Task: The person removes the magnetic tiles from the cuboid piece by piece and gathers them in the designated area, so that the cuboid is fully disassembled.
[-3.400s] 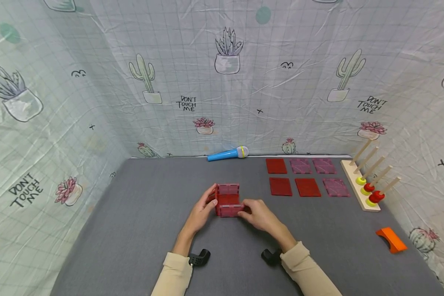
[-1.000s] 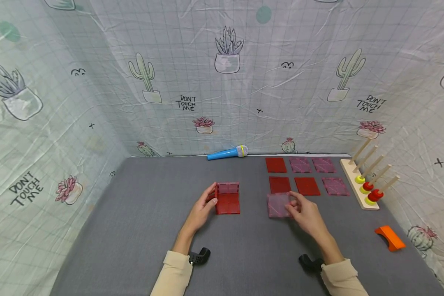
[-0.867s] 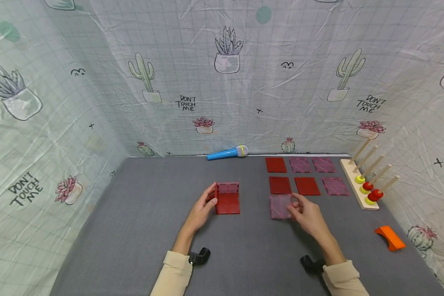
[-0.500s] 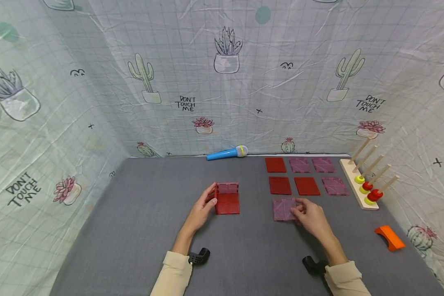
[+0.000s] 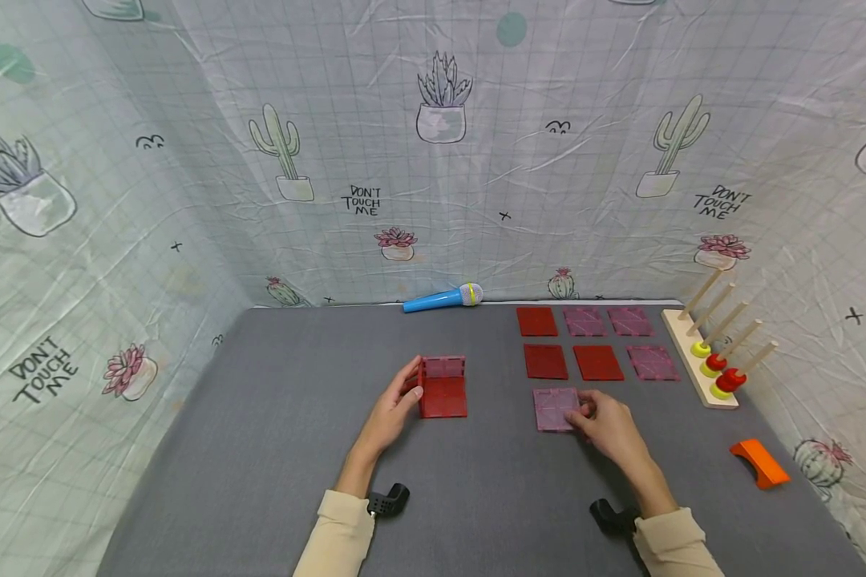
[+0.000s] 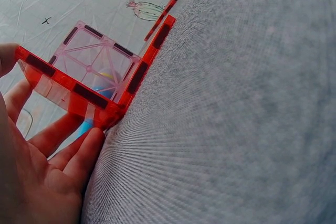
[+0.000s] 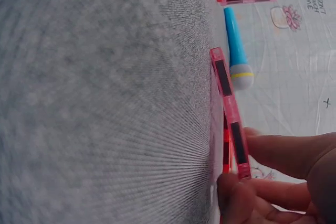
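Right of centre, my right hand pinches a pink translucent magnetic tile between thumb and fingers. In the right wrist view this tile is slightly tilted, close over the table. My left hand holds a red magnetic tile standing upright, thumb at its edge and fingers along its outer face. That tile forms the left wall of a small structure: a red tile lies flat as its base, and another pink tile stands at the back. The structure's front and right sides have no wall.
Behind my right hand lie rows of flat tiles, including a red tile and a pink tile. A blue toy microphone lies at the back edge. To the right are a wooden peg stacker and an orange arch block.
My right hand has taken the pink tile from the structure's front, carried it right and lowered it toward the table before the rows. My left hand has stayed at the red wall.
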A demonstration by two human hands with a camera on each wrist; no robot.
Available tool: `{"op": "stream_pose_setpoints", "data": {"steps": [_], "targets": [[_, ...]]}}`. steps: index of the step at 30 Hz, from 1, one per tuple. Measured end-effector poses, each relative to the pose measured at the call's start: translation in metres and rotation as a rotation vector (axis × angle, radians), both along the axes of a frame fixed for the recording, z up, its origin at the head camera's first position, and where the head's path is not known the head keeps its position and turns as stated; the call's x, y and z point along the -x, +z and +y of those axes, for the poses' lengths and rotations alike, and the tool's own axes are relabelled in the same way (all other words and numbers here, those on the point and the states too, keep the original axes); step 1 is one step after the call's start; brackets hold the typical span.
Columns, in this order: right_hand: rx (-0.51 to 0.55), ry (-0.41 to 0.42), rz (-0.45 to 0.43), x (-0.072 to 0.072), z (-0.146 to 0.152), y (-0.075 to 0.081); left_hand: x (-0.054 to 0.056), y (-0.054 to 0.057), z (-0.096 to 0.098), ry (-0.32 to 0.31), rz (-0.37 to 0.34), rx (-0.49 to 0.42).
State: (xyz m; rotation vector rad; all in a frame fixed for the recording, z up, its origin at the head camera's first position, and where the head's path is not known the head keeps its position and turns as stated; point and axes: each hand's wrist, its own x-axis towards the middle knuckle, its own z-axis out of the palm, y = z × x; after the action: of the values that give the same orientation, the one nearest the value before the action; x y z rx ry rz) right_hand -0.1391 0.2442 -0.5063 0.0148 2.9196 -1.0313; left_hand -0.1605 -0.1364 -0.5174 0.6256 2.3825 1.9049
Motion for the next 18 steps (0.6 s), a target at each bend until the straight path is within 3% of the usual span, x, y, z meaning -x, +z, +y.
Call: {"op": "stream_pose_setpoints", "data": {"steps": [18], "targets": [[-0.112,0.037,0.015,0.0003,-0.0017,-0.0055,-0.0017,0.0001,0.0004,0.010,0.010,0.011]]}}
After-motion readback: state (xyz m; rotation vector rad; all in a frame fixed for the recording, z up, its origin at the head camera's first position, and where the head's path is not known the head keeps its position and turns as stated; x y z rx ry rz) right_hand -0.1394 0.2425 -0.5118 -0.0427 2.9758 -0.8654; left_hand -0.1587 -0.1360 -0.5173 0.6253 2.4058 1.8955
